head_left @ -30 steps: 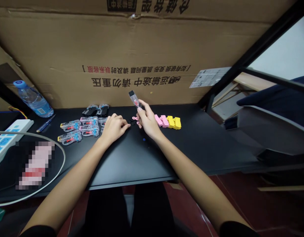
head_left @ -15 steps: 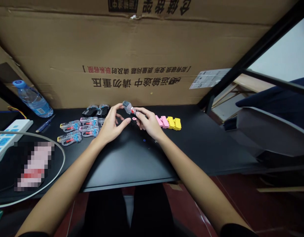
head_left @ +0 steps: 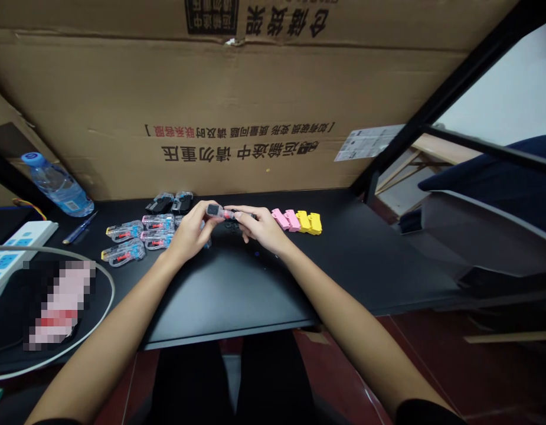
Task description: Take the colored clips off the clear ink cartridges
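Observation:
Between my hands is a small clear plastic toy gun [head_left: 216,211] with a dark grey end and a red part inside, lying almost level just above the table. My left hand [head_left: 190,231] pinches its grey end between thumb and fingers. The other end sits in the closed fingers of my right hand [head_left: 264,229], which partly cover it. Similar clear toy guns [head_left: 124,252] with red and blue insides lie in rows by my left hand, some partly hidden behind it. Right of my right hand are pink pieces [head_left: 292,220] and yellow pieces [head_left: 314,223].
Two black-and-clear toy guns [head_left: 182,202] lie at the back of the black table [head_left: 228,307]. A water bottle [head_left: 62,188], a pen [head_left: 80,228], a white power strip [head_left: 20,251] and a looping cable [head_left: 114,289] are at the left. A cardboard box [head_left: 237,88] walls the back.
The toy gun has come down and turned from tilted to nearly level. My left thumb, apart from it before, has closed onto its grey end.

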Demonstrator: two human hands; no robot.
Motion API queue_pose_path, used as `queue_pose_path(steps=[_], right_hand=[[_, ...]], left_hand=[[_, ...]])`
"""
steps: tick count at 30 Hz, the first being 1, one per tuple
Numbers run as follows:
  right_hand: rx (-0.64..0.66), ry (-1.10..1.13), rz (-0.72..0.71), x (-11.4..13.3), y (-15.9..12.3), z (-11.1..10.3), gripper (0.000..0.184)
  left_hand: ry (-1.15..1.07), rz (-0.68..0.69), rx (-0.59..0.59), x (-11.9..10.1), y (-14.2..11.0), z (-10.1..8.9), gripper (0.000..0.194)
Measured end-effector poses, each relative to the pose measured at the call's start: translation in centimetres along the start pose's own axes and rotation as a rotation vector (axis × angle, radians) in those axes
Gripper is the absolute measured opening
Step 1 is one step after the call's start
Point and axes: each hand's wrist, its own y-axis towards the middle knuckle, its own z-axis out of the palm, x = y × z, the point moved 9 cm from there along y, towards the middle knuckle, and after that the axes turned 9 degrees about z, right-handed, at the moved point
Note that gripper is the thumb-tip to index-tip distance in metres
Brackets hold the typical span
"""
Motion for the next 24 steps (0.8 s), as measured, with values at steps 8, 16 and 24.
queue_pose_path(steps=[8, 16, 24], right_hand=[[0.058, 0.068, -0.047, 0.3, 0.1, 0.3, 0.049], [0.215, 0.187, 0.039, -0.1, 0.0, 0.7, 0.043], [-0.026, 0.231, -0.005, 0.5, 0.3, -2.9, 0.045]], left_hand=[[-0.079, -0.117, -0.077, 1.3, -0.3, 0.2, 0.017], [-0.134, -0.126, 0.035, 1.2, -0.1, 0.6, 0.019], [0.032, -0.145, -0.318, 2.5, -0.5, -3.7, 0.041]])
